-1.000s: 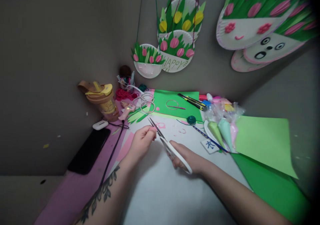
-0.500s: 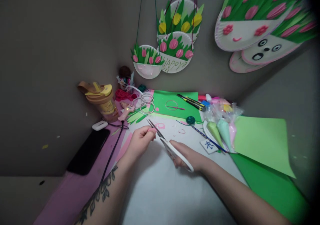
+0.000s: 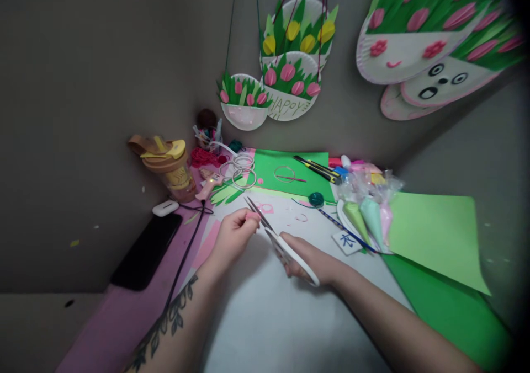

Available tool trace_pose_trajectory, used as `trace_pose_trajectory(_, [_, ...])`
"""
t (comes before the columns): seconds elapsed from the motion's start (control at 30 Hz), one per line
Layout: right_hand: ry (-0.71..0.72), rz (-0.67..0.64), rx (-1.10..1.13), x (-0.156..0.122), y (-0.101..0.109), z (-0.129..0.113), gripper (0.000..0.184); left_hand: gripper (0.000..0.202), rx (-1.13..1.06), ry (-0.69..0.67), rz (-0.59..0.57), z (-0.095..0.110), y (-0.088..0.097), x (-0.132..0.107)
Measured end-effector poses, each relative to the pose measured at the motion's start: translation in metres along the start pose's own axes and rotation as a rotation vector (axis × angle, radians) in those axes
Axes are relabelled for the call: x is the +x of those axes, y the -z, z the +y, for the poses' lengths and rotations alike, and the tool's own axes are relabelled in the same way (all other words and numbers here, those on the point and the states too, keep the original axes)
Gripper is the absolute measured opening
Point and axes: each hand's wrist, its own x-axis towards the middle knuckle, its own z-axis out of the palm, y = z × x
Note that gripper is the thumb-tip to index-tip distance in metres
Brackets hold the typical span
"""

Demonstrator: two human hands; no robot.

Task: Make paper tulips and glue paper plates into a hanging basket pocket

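Observation:
Between the thumb and fingers of my left hand (image 3: 235, 234) is a small piece of pink paper (image 3: 252, 216), mostly hidden by the fingers. My right hand (image 3: 308, 256) is closed round the white handles of a pair of scissors (image 3: 281, 246). Their metal blades point up and left, slightly apart, right beside the pink paper. Behind the blades, pink paper scraps (image 3: 265, 208) lie on the white work surface (image 3: 256, 318).
To the left are a black phone (image 3: 147, 251), a glue gun (image 3: 209, 185) with a cord and a brown cup (image 3: 176, 169). Craft knives (image 3: 317, 169) lie on green paper at the back. Piping bags (image 3: 370, 218) and light green sheets (image 3: 434, 235) are at right.
My left hand has turned slightly, and more of the pink paper shows at its fingertips. The scissors have shifted only a little.

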Motion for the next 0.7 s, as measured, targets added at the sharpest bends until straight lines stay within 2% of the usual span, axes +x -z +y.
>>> trace_pose_trajectory(0.5, [0.036,0.029,0.000,0.0013,-0.0022,0.0054,0.025,0.027,-0.060,-0.013,0.050,-0.0055,-0.0011,-0.0001])
trace_pose_trajectory(0.7, [0.070,0.019,-0.031,0.0018,-0.0047,0.0020,0.022,0.026,-0.040,-0.049,0.024,-0.0012,-0.0025,-0.0008])
